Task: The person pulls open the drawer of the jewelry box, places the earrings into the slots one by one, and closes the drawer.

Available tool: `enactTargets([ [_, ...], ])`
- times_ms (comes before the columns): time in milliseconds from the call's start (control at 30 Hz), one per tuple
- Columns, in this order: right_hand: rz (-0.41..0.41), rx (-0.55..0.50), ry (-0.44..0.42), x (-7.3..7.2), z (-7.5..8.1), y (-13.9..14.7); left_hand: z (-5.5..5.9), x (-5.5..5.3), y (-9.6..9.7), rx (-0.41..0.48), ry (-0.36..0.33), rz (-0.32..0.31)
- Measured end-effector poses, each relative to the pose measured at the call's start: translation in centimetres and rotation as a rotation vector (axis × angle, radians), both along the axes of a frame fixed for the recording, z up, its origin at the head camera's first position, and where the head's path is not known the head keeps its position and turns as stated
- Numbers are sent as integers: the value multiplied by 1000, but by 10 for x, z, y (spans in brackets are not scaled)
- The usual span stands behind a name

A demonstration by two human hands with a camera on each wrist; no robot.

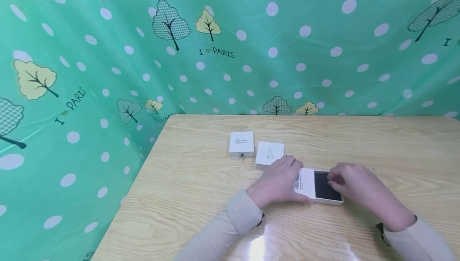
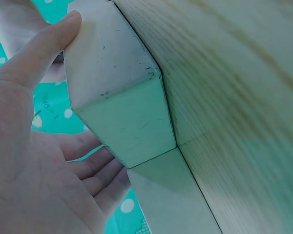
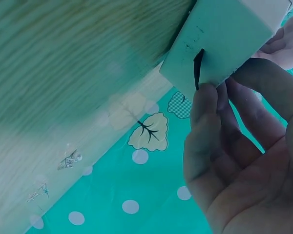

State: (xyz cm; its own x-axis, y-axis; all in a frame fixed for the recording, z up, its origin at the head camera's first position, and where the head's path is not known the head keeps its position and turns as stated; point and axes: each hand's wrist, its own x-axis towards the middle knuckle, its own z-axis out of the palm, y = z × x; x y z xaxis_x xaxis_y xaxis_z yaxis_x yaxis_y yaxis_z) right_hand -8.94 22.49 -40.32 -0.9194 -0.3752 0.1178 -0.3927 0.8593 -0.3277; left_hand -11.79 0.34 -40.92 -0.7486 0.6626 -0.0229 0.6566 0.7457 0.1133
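Note:
A white slide-out gift box (image 1: 304, 183) with dark lettering lies on the table. Its drawer is partly pulled out to the right, and a black lining (image 1: 325, 187) shows inside. My left hand (image 1: 282, 181) grips the box's outer sleeve between thumb and fingers; the left wrist view shows the sleeve's plain end (image 2: 127, 122). Over the drawer, my right hand (image 1: 353, 181) has its fingers bent down at the lining. A black ribbon tab (image 3: 198, 68) on the drawer's front is beside a right fingertip. Whether those fingers pinch anything is hidden.
Two more white boxes stand behind and left of my hands, one farther back (image 1: 241, 143) and one nearer (image 1: 268, 153). Small clear packets (image 3: 68, 158) lie to the right on the wooden table (image 1: 172, 197). A green dotted cloth (image 1: 251, 53) hangs behind it.

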Motion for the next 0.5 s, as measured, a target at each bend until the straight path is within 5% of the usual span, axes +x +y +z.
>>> enactTargets([
  [500,22,46,8,0,1,-2,2,1,-1,-4,13,-11],
])
